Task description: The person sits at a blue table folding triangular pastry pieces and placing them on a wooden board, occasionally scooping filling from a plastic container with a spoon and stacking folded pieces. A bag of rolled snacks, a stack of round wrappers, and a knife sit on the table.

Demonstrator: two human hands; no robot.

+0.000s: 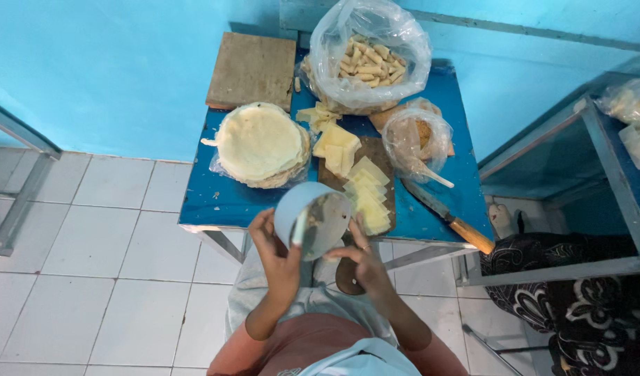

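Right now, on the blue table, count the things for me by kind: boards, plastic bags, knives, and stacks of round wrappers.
Wooden boards: 2, a bare one at the back and one under the cheese slices
Clear plastic bags: 2, a big one of rolls and a small one
Knives: 1, wooden-handled
Stacks of round wrappers: 1
Total: 6

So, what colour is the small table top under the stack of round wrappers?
Blue: the table top shows clearly in the head view.
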